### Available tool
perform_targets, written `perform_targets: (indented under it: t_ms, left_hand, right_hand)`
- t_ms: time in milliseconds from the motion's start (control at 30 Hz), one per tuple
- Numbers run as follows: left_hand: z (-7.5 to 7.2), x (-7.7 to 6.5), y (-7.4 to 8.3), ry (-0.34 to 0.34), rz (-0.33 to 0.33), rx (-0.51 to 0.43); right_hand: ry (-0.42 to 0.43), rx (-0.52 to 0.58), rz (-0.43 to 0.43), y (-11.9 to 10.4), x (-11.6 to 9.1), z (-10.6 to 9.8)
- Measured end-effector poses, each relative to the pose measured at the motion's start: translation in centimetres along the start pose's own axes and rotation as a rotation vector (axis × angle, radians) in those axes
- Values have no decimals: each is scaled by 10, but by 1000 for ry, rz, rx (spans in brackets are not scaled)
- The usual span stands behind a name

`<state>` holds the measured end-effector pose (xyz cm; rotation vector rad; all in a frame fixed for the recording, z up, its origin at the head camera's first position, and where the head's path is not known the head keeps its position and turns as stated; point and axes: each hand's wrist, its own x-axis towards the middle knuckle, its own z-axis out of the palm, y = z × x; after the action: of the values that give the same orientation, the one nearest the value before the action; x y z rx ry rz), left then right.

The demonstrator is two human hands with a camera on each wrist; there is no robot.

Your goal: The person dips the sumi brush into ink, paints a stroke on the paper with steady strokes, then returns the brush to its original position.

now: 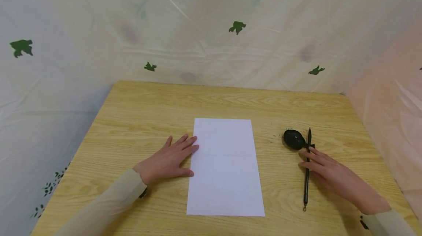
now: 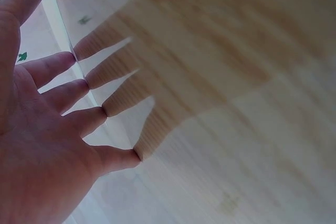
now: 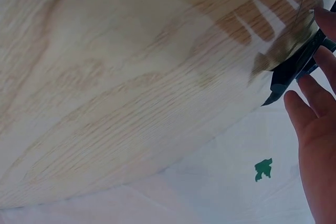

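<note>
Yellowish wood-grain table (image 1: 141,115) supports the objects. On its middle part lies a plain white rectangular sheet of paper (image 1: 225,170), with longer sides pointing away from the person. The left hand (image 1: 168,161), its fingers spread, touches the left edge of this sheet. To the right, apart from the paper, lies a slim black brush (image 1: 306,189) with pointed tip; it crosses the short handle of a glossy black spoon-shaped dish (image 1: 294,139). The fingers of the right hand (image 1: 339,179) lie over the brush, but I cannot tell whether they pinch it. Both arms have light beige sleeves (image 1: 108,199). Around the table hangs whitish plastic sheeting (image 1: 204,71) with green bird shapes (image 1: 237,27).
</note>
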<state>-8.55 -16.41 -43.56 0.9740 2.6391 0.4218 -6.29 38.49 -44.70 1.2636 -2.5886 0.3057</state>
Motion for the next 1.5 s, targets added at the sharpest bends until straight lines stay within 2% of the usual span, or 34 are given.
perform_targets:
  t_ms: [467,633,833,1067,1500]
  left_hand:
    - [1,-2,-1,10,11,5]
    - [1,-2,-1,13,15,1]
    - [1,-2,-1,12,11,1]
    - [2,-3,-1,17,16,3]
    - [0,-3,-1,-2,19,-2]
  right_hand:
    - [-22,-34,22,-2,2,0]
    - [-70,-65,50,-4,3,-3]
    - [-132,-40,62,-5,3,-5]
    - [-77,-98,16,-8,2,-2]
    - [-25,-195,34,-17,6,-8]
